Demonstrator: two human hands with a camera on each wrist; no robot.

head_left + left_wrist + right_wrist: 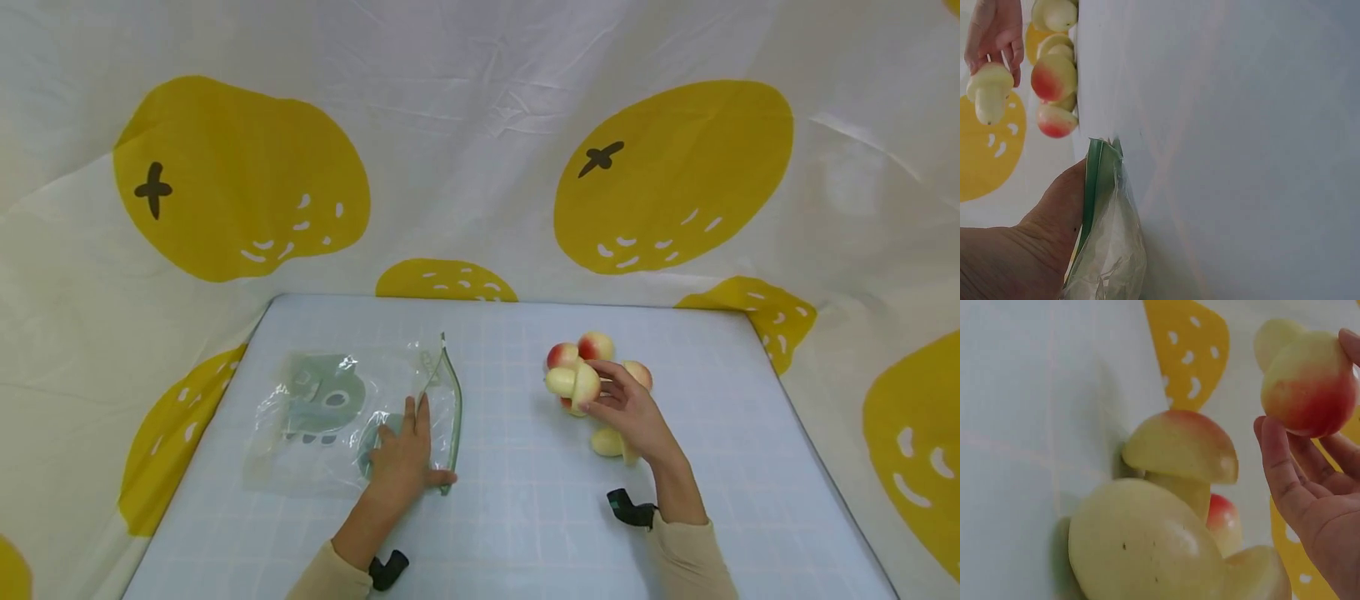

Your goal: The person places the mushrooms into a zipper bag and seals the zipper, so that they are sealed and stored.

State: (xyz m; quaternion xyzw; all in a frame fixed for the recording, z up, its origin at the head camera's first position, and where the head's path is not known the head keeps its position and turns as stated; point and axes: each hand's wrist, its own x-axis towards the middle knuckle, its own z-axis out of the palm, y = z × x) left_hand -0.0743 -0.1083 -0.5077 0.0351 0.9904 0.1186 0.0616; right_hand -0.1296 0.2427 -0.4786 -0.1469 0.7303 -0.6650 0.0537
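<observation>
- We see the right hand (633, 417) curled, thumb and fingers pinching 1 toy mushroom (585, 387) by its cap, raised off the worktop to the right of the bag; its stem points towards the bag.
- We see the left hand (402, 458) spread, fingers nearly straight, resting at the mouth end of the clear bag (273, 462); we cannot tell whether any fingertip is inside.
- We would keep that pinch light and leave the stem free, as the rounded cap looks smooth and could roll.
- We would keep the left hand steady and the green edge (458, 417) parted, since such thin film probably slides and folds easily.
- The other mushrooms (596, 344) lie to the right of the bag, close together; we should lift clear of them.
- Beyond the bag, past the worktop (510, 467), hangs a patterned cloth (465, 167).
</observation>
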